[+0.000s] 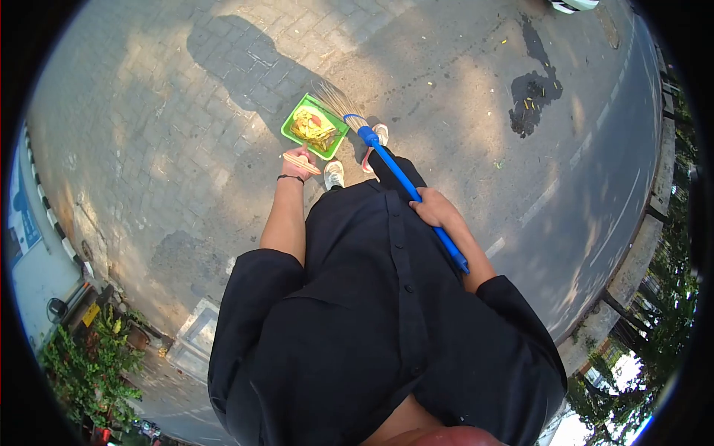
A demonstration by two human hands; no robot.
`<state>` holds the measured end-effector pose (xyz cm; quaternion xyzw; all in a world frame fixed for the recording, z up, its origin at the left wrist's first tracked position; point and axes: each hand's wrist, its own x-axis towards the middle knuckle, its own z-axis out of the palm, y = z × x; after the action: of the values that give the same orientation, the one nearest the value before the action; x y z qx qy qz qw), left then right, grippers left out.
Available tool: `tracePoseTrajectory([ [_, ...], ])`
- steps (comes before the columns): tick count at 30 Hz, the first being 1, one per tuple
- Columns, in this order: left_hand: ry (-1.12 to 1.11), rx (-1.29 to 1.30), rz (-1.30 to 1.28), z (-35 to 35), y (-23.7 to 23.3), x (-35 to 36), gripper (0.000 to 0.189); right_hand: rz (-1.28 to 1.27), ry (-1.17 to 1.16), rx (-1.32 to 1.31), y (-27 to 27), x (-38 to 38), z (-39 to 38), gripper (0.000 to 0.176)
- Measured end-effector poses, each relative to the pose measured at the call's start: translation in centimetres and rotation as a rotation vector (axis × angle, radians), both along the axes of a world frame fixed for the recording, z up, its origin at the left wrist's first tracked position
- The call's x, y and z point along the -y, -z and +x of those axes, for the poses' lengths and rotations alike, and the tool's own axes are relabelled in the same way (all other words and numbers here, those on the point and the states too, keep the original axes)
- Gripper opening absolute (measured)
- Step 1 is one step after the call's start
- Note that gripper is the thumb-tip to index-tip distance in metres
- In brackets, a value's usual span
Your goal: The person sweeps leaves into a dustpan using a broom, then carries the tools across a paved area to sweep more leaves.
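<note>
My left hand is closed at the near edge of a green dustpan, with a pale, flat strip-like piece across the fingers. Yellow leaves and a small reddish piece lie in the dustpan. My right hand wraps round the blue handle of a broom, whose thin bristles point forward beside the dustpan's right side. The broom head is close to my shoes.
Paving blocks cover the ground at the left, and an asphalt road runs along the right. A dark wet patch lies front right. Plants and a parked vehicle are at the lower left.
</note>
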<state>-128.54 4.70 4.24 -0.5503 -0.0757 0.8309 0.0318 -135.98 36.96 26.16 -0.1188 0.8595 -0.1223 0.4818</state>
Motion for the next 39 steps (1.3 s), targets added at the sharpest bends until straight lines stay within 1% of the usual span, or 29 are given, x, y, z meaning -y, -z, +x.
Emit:
tracePoseTrajectory([
  [2,0.059,-0.025,-0.020,-0.1,-0.9,-0.6,0.012,-0.019,0.093,0.001,-2.5,-1.3,0.2,0.033],
  [3,0.079,0.009,0.018,-0.5,-1.6,-1.0,0.014,-0.032,0.139,0.004,-3.8,-1.7,-0.1,0.033],
  [5,0.124,0.070,0.086,-2.1,-3.0,-1.8,0.021,0.044,0.366,0.126,-6.1,-2.8,-1.8,0.032],
  [6,0.121,0.043,0.067,-3.2,-3.4,-2.5,0.020,0.080,0.479,0.184,-6.6,-3.6,-3.1,0.032],
  [7,0.119,0.017,0.052,-4.2,-3.5,-3.4,0.020,0.060,0.398,0.058,-5.3,-5.8,-4.3,0.032],
  [8,0.118,-0.005,0.039,-5.3,-3.7,-4.5,0.019,0.062,0.412,-0.001,-4.3,-7.6,-5.6,0.032],
  [10,0.099,0.038,0.047,-8.8,-3.7,-6.5,0.020,0.064,0.434,-0.131,-4.2,-9.7,-9.7,0.032],
  [11,0.105,0.044,0.050,-10.4,-3.7,-7.6,0.020,0.110,0.546,-0.023,-4.5,-10.8,-12.0,0.033],
  [14,0.101,0.051,0.068,-15.5,-3.4,-10.5,0.016,0.170,0.523,-0.169,-2.5,-15.6,-17.1,0.034],
  [15,0.100,0.046,0.059,-17.0,-3.2,-11.4,0.014,0.187,0.466,-0.204,-2.5,-16.8,-19.0,0.034],
  [17,0.108,0.059,0.035,-20.3,-3.6,-13.3,0.013,0.204,0.445,-0.279,-0.2,-19.8,-21.8,0.032],
  [20,0.080,0.098,-0.022,-23.7,-0.8,-15.5,0.012,0.231,0.410,-0.310,2.4,-21.1,-25.2,0.029],
  [21,0.092,0.090,0.008,-24.7,-0.7,-16.2,0.009,0.243,0.393,-0.305,3.4,-21.2,-26.2,0.028],
  [24,0.114,0.127,-0.023,-27.1,-0.6,-17.8,0.008,0.213,0.361,-0.262,4.9,-21.2,-27.0,0.028],
  [25,0.125,0.091,-0.046,-27.6,-0.4,-18.1,0.010,0.193,0.350,-0.245,4.9,-20.8,-27.1,0.029],
  [26,0.130,0.107,-0.039,-28.0,-0.3,-18.1,0.011,0.189,0.310,-0.146,4.8,-20.3,-26.9,0.030],
  [28,0.136,0.142,-0.026,-28.3,0.1,-17.8,0.011,0.176,0.226,0.051,2.7,-18.8,-25.7,0.033],
  [29,0.151,0.144,-0.028,-28.2,0.6,-17.2,0.019,0.121,0.202,0.029,1.9,-19.1,-24.7,0.032],
  [31,0.171,0.157,0.024,-28.2,0.6,-16.4,0.019,0.012,0.162,-0.018,-0.1,-19.4,-22.9,0.031],
  [32,0.184,0.162,0.051,-28.1,0.6,-16.0,0.019,-0.017,0.239,0.062,-1.6,-19.2,-22.5,0.031],
  [33,0.197,0.153,0.070,-27.9,1.5,-15.6,0.018,-0.048,0.321,0.139,-4.3,-18.8,-22.8,0.030],
  [34,0.202,0.167,0.049,-28.0,1.3,-15.4,0.015,-0.079,0.406,0.214,-5.8,-18.2,-22.5,0.030],
  [35,0.208,0.180,0.029,-28.0,1.2,-15.5,0.013,-0.081,0.409,0.198,-6.1,-17.9,-21.7,0.027],
  [36,0.212,0.197,0.010,-27.4,1.1,-15.3,0.010,-0.062,0.463,0.222,-6.6,-17.3,-20.8,0.027],
  [38,0.251,0.168,0.037,-26.8,1.4,-14.7,0.011,-0.017,0.556,0.279,-7.1,-16.1,-20.1,0.027],
  [39,0.282,0.155,0.038,-26.3,2.0,-14.3,0.011,0.015,0.574,0.253,-7.0,-15.5,-19.7,0.026],
])
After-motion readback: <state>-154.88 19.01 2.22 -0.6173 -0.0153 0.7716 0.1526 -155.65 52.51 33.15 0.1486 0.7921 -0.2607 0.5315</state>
